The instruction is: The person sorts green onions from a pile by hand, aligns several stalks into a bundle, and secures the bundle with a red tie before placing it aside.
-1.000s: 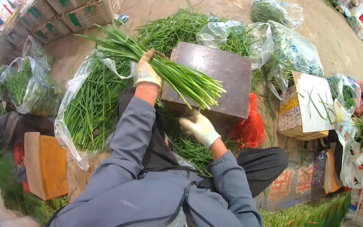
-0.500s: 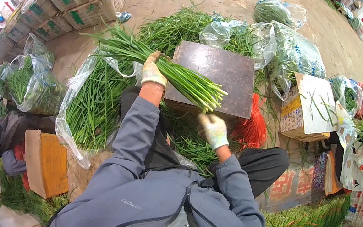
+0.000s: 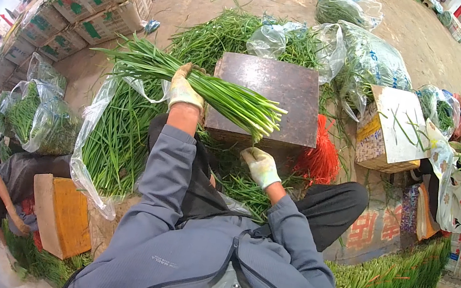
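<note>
A thick bunch of green garlic chives (image 3: 229, 98) lies across my gloved left hand (image 3: 186, 89), whose fingers wrap round its middle. The pale cut ends point right, over a dark flat-topped block (image 3: 272, 83), and the leafy tips fan out to the left. Just below the pale ends is my gloved right hand (image 3: 261, 167). Its thumb and fingertips are pinched together, and what they hold is too small to make out. Beside my left knee, loose chives (image 3: 118, 140) fill an open clear plastic bag (image 3: 82, 145).
Red ties (image 3: 321, 154) hang at the block's right side. Loose chives (image 3: 219, 34) are heaped behind it. A white-topped box (image 3: 397, 127) and filled bags (image 3: 377, 62) stand to the right. Stacked cartons (image 3: 90, 14) rise at the far left. Another person's arm (image 3: 8, 200) shows near an orange box (image 3: 66, 217).
My right hand has moved slightly left and down from the pale ends, its fingers now pinched. The held chives have shifted slightly left, still in my left hand.
</note>
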`<state>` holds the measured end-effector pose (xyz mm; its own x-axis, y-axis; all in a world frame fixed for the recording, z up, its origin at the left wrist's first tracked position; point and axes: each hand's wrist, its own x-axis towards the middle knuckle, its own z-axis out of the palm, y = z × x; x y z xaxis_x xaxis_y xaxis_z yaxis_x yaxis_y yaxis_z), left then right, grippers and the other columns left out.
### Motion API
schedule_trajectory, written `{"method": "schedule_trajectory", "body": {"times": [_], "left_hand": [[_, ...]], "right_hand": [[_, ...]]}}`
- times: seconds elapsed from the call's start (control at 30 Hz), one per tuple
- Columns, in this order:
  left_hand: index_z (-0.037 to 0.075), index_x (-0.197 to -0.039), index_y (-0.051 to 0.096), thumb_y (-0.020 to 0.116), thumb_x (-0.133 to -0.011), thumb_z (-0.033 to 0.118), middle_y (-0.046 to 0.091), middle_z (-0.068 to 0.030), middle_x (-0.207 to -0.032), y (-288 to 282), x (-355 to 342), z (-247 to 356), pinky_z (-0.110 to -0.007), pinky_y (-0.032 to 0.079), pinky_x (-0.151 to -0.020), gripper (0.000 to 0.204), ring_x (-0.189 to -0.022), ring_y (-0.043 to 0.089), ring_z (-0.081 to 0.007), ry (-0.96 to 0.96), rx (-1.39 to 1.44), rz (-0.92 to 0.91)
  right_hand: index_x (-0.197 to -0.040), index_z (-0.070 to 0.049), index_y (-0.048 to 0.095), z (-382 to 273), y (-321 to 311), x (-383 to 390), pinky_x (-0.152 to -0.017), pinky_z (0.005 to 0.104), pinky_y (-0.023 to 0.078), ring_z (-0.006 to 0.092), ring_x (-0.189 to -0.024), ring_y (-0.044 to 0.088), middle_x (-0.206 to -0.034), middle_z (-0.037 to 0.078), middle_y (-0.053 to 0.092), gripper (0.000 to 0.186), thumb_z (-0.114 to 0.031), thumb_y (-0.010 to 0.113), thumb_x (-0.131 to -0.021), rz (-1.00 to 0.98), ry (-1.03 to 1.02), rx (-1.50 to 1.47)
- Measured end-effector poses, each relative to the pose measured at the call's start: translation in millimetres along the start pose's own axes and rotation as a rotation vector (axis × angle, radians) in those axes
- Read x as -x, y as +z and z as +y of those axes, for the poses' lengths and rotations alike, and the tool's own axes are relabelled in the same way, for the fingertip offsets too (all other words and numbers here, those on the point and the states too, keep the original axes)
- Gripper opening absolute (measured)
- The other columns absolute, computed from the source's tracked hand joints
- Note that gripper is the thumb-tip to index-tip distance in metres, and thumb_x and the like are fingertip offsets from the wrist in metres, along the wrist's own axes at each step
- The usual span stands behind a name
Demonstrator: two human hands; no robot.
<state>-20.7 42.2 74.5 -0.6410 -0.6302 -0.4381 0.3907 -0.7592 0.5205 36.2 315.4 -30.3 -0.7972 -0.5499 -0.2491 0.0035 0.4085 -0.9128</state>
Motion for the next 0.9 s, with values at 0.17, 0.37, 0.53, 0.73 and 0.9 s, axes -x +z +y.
{"method": "schedule_trajectory", "body": {"times": [0.17, 0.37, 0.53, 0.73, 0.9], "left_hand": [[0.006, -0.085, 0.058, 0.059, -0.089, 0.018, 0.061, -0.0116, -0.077, 2.9, -10.8, -1.5, -0.051, 0.052, -0.072, 0.012, -0.071, 0.059, -0.0305, -0.058, 0.006, -0.102], [0.004, -0.082, 0.061, 0.065, -0.087, 0.015, 0.063, -0.0112, -0.077, -9.4, -21.0, 12.6, -0.052, 0.054, -0.073, 0.012, -0.072, 0.061, -0.0306, -0.063, 0.042, -0.19], [0.005, -0.095, 0.067, 0.064, -0.086, 0.013, 0.065, -0.0062, -0.082, -8.3, -15.3, -1.0, -0.051, 0.052, -0.085, 0.012, -0.077, 0.064, -0.0269, -0.076, 0.031, -0.269], [0.005, -0.098, 0.068, 0.066, -0.085, 0.011, 0.065, -0.0062, -0.081, -10.5, -9.5, -12.2, -0.05, 0.053, -0.083, 0.014, -0.073, 0.063, -0.0262, -0.085, 0.048, -0.286], [0.006, -0.099, 0.066, 0.065, -0.086, 0.008, 0.065, -0.0071, -0.082, -19.5, -15.5, -13.4, -0.048, 0.054, -0.077, 0.013, -0.071, 0.062, -0.0268, -0.059, -0.018, -0.295]], "right_hand": [[-0.105, -0.003, 0.069, 85.5, -14.5, 3.9, -0.085, 0.0428, 0.052, 0.0362, -0.095, 0.067, -0.099, 0.016, 0.072, 0.031, -0.029, 0.063, -0.09, -0.096, 0.016, 0.587], [-0.103, -0.002, 0.07, 22.2, -70.3, 8.2, -0.086, 0.0374, 0.052, 0.0327, -0.098, 0.067, -0.102, 0.019, 0.071, 0.03, -0.027, 0.063, -0.089, 0.213, -0.005, 0.169], [-0.111, -0.001, 0.07, -47.9, -70.7, -4.9, -0.085, 0.034, 0.049, 0.0235, -0.093, 0.068, -0.099, 0.018, 0.072, 0.041, -0.036, 0.065, -0.09, 0.242, -0.045, -0.139], [-0.111, -0.002, 0.071, -30.4, -50.8, -16.5, -0.083, 0.0341, 0.05, 0.0256, -0.089, 0.069, -0.097, 0.019, 0.072, 0.039, -0.034, 0.064, -0.089, 0.327, -0.009, -0.22], [-0.108, -0.005, 0.072, 46.1, -52.8, -11.9, -0.086, 0.0404, 0.052, 0.035, -0.099, 0.068, -0.102, 0.02, 0.071, 0.034, -0.032, 0.062, -0.089, 0.037, 0.159, 0.507]]}}
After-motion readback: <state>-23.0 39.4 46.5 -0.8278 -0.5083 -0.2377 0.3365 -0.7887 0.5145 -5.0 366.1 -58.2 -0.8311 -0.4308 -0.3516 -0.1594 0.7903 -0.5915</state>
